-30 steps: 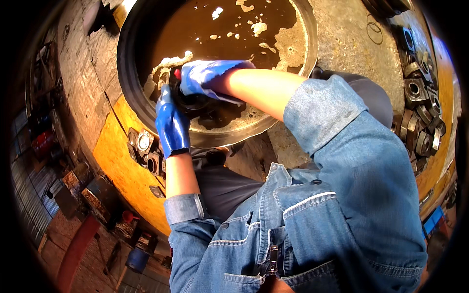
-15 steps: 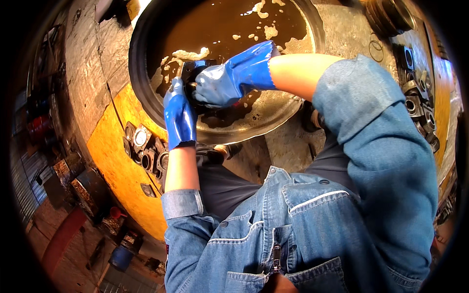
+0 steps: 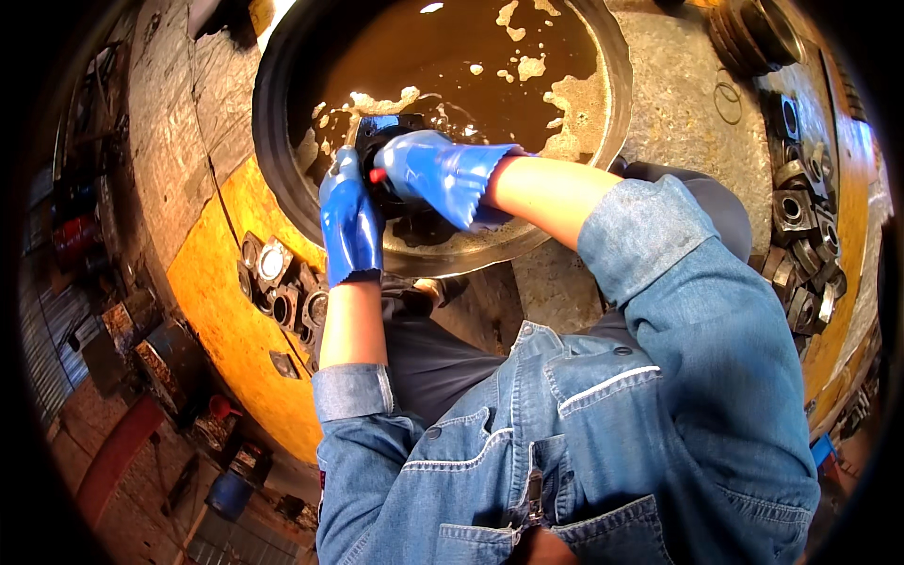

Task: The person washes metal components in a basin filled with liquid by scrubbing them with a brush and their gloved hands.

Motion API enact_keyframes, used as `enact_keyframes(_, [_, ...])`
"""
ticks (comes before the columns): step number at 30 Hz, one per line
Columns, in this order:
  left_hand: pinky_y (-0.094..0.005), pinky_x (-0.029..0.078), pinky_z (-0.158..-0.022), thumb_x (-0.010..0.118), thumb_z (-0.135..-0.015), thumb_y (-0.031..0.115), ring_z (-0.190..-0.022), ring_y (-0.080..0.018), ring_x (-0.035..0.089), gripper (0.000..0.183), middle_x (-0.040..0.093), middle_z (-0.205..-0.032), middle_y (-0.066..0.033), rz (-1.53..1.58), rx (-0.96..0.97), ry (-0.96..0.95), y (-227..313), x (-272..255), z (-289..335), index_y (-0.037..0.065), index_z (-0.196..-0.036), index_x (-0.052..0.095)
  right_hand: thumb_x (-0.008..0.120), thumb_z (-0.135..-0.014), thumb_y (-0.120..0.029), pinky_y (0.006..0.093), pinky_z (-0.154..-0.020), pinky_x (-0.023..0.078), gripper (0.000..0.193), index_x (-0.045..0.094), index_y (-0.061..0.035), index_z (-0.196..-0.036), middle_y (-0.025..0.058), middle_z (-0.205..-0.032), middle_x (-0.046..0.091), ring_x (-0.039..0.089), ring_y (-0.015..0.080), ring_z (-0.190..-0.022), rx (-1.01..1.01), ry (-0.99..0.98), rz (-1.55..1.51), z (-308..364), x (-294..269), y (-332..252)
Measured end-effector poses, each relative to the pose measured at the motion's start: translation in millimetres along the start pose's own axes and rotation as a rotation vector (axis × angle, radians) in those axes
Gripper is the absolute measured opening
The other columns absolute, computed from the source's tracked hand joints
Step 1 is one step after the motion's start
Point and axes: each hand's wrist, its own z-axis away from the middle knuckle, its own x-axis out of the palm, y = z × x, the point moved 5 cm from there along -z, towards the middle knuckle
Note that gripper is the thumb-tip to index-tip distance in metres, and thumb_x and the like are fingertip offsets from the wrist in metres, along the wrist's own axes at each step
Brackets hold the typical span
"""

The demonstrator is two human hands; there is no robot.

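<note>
A dark, wet block-like part (image 3: pixel 380 127) with a flat top face is held over the brown liquid (image 3: pixel 414 66) in a wide round basin (image 3: pixel 268 141). On its left side my left hand (image 3: pixel 348 212), in a blue rubber glove, is closed round it. My right hand (image 3: pixel 433 174), gloved alike, is closed and pressed against the part's right side. A small red end (image 3: pixel 378 175) shows under the right hand, belonging to something whose body is hidden there. The part's lower portion is mostly covered by the gloves.
Several greasy metal bearing housings (image 3: pixel 285 306) lie on the yellow board at the left. More metal parts (image 3: pixel 796 209) stand in a row at the right. Stacked dark rings (image 3: pixel 753 33) and a thin ring (image 3: pixel 727 102) are at the far right. Foam (image 3: pixel 574 104) floats in the basin.
My right hand has shifted slightly and turned at the wrist, its elbow dropping inward. The red end has come into sight below it. My left hand keeps its hold, almost unmoved.
</note>
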Motion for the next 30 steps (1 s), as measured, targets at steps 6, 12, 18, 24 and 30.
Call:
enact_keyframes(6, [-0.0365,0.061,-0.091,0.047,-0.118,0.033,-0.101,-0.0241,0.074,0.047,0.076,-0.121,-0.0178,-0.489,0.324,-0.048,14.2,6.5,5.9,-0.004,-0.138,0.067,0.058,-0.109,-0.032,0.0292,-0.089,0.059,0.038,0.073,-0.003,-0.13,0.0145,-0.101,0.077,0.073,0.019,-0.088,-0.114,0.407,-1.044,33.5,28.7,61.2])
enact_keyframes(12, [-0.0427,0.061,-0.096,0.054,-0.114,0.01,-0.114,-0.038,0.074,0.035,0.075,-0.128,-0.0263,-0.522,0.35,-0.071,17.9,8.8,12.5,0.002,-0.147,0.062,0.062,-0.111,-0.027,0.0341,-0.087,0.066,0.041,0.06,0.0028,-0.139,0.0238,-0.128,0.073,0.076,0.0274,-0.104,-0.124,0.553,-1.833,-44.8,92.1,76.3])
enact_keyframes(18, [-0.0369,0.057,-0.096,0.05,-0.117,0.032,-0.107,-0.0262,0.072,0.045,0.076,-0.124,-0.0198,-0.299,0.162,0.026,9.6,-1.3,12.2,-0.005,-0.14,0.066,0.067,-0.107,-0.021,0.041,-0.097,0.06,0.037,0.064,0.0018,-0.135,0.0223,-0.122,0.077,0.076,0.0331,-0.116,-0.173,0.524,-0.713,39.8,9.7,33.9])
enact_keyframes(24, [-0.0357,0.056,-0.098,0.05,-0.118,0.036,-0.107,-0.0231,0.071,0.05,0.074,-0.126,-0.0182,0.058,0.034,-0.037,0.8,0.6,2.8,-0.006,-0.138,0.066,0.069,-0.093,-0.025,0.0439,-0.082,0.057,0.033,0.078,-0.0006,-0.112,0.0206,-0.097,0.079,0.077,0.0317,-0.088,0.15,0.101,-0.7,29.6,-13.0,17.2])
enact_keyframes(30, [-0.0353,0.056,-0.096,0.05,-0.117,0.034,-0.105,-0.0221,0.07,0.047,0.075,-0.12,-0.0146,-0.223,0.215,-0.07,9.8,4.3,4.2,-0.006,-0.134,0.068,0.067,-0.099,-0.025,0.0453,-0.08,0.064,0.024,0.083,-0.0127,-0.11,0.0102,-0.098,0.082,0.08,0.0341,-0.091,-0.061,0.031,0.285,-18.8,10.0,0.1])
